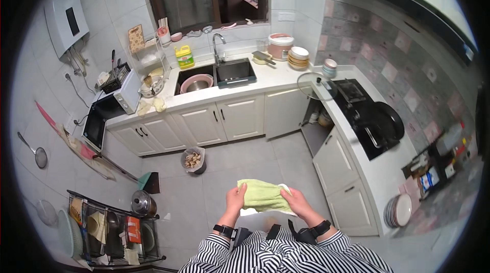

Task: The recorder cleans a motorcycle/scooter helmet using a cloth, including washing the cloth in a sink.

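A light green cloth [265,196] is stretched between my two hands in front of my body, above the tiled floor. My left hand [236,198] pinches its left edge, thumb on top. At the opposite edge, my right hand [296,202] grips the cloth, which is bunched near that thumb. A bit of white shows along the cloth's right and lower edges; I cannot tell whether it is the cloth's underside or a second item. Both wrists wear black straps.
Ahead stands a counter with a double sink [234,74]. A cabinet door [285,112] hangs open at the corner. Right are the gas stove [367,120], a wok [383,125] and a glass lid [317,86]. A waste bin [194,161] and wire rack [115,231] stand on the floor; the microwave's door [93,131] is open.
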Available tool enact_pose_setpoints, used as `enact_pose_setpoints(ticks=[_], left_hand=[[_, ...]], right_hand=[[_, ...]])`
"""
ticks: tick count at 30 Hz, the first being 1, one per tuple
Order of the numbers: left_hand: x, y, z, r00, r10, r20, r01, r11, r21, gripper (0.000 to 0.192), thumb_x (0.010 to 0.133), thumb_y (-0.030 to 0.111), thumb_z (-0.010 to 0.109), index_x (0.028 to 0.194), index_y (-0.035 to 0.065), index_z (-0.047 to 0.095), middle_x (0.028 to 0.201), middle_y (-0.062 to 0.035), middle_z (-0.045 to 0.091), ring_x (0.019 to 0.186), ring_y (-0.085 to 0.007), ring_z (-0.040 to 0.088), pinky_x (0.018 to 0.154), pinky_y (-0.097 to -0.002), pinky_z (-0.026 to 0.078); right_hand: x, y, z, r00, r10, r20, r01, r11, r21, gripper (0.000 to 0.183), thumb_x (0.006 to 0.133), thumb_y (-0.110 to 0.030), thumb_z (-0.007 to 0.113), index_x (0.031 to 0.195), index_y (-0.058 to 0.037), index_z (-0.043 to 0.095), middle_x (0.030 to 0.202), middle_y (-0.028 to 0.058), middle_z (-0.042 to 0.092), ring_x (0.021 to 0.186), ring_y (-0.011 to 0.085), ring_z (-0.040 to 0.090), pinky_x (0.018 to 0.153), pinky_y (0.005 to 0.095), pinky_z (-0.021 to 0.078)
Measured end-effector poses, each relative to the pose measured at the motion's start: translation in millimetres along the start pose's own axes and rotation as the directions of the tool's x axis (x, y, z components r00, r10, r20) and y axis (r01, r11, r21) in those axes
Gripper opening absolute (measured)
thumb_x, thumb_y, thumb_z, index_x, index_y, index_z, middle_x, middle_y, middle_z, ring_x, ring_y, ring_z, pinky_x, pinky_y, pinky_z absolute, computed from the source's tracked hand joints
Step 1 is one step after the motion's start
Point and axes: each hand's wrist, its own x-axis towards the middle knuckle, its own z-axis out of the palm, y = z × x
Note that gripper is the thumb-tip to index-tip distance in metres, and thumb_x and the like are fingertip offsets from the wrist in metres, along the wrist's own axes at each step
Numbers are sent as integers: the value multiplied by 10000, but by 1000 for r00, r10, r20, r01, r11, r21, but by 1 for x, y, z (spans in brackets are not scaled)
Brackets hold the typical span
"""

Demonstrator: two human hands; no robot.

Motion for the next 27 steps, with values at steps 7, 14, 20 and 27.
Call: enact_pose_setpoints(ticks=[7, 14, 20, 27], left_hand=[[119, 54, -12, 983, -69, -170, 49, 991, -122, 384, 994, 324, 496, 921, -29, 627, 837, -45, 646, 751, -110, 579, 689, -289, 465], [276, 101, -14, 998, 10, -63, -29, 951, -308, 300, 993, 226, 488, 928, -30, 629, 824, -34, 647, 763, -97, 578, 695, -265, 461], [439, 169, -28, 993, 76, 87, -79, 996, 33, 343, 920, 327, 631, 834, 0, 693, 697, -9, 636, 661, -50, 505, 594, -250, 428], [612, 240, -21, 974, 193, 119, -217, 944, 247, 301, 896, 298, 674, 894, -3, 683, 710, -12, 647, 664, -80, 582, 626, -231, 469]], right_hand=[[154, -25, -6, 968, 67, 243, 5, 959, -284, 365, 963, -250, 568, 1219, 10, 580, 1058, 79, 665, 967, 120, 584, 881, 289, 463], [321, -62, 2, 977, 7, 211, 46, 969, -244, 364, 959, -223, 574, 1231, 18, 567, 1070, 70, 656, 985, 114, 580, 882, 285, 466], [455, -135, 20, 997, -3, 72, 4, 1000, -15, 362, 968, -210, 564, 1261, 2, 548, 1112, 56, 637, 998, 98, 575, 870, 268, 475], [599, -191, 7, 998, 58, -11, -55, 978, 200, 342, 972, -211, 557, 1253, -17, 539, 1097, 45, 638, 968, 109, 613, 812, 266, 510]])
